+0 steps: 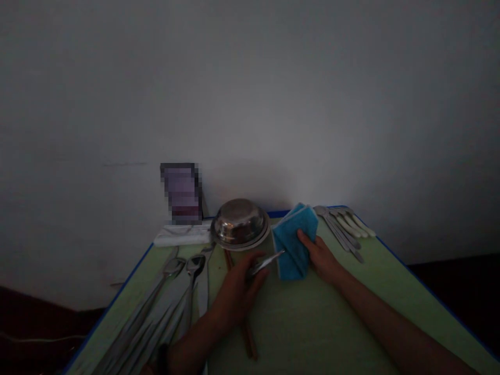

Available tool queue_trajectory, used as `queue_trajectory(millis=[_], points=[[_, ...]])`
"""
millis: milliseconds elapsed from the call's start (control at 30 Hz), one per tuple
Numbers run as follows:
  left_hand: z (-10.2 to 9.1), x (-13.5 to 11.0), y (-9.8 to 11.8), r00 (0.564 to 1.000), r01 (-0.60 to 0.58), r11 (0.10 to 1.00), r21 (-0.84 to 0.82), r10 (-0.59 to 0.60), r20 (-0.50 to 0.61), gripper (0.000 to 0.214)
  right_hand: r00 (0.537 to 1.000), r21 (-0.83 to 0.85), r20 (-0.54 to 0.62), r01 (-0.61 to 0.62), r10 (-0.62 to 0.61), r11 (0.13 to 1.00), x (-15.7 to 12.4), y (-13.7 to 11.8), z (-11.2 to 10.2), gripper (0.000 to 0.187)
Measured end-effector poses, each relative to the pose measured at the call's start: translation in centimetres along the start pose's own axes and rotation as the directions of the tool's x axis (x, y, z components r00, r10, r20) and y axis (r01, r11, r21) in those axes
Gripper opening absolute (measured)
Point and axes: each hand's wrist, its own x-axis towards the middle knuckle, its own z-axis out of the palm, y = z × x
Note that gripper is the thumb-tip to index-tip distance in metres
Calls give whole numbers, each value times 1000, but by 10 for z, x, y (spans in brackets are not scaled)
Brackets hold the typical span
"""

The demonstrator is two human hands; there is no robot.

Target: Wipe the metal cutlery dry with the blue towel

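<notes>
In the head view my left hand [236, 291] pinches a slim, shiny metal utensil [269, 261] above the table. One thin end of it points right and meets the blue cloth [295, 247]; its other end is partly hidden by my fingers, so its exact kind is unclear. My right hand [323, 259] is closed on the folded cloth, thumb across its front. Below my left forearm and hand lie brown chopsticks [250, 341], partly covered. Just behind my hands rests an upside-down metal bowl [239, 224].
Several long metal spoons and other utensils [156, 312] spread over the left of the green table [332, 333]. At back right lie several spoons [339, 229], some pale-handled. A white folded cloth [182, 235] and a blurred-out upright device [183, 192] stand near the wall.
</notes>
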Motion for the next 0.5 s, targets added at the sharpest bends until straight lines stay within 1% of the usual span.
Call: queue_trajectory(millis=[100, 167, 333, 400, 500], points=[[0, -1, -2, 999, -8, 1000, 17, 7, 41, 22, 999, -32, 42, 37, -35, 999, -2, -3, 2, 34], [-1, -2, -2, 999, -4, 999, 35, 3, 42, 21, 997, -49, 59, 50, -47, 998, -4, -6, 3, 31], [-1, -2, -2, 1000, -1, 997, 71, 1, 4, 21, 988, -68, 138, 72, -62, 995, -4, -7, 0, 31], [-1, -2, -2, 1000, -17, 997, 76, 17, -11, 20, 981, -43, 174, 92, -83, 995, -2, -4, -2, 31], [-2, -3, -2, 998, -50, 995, 86, 53, -27, 20, 975, 9, 185, 119, -119, 993, 2, 2, -4, 30]])
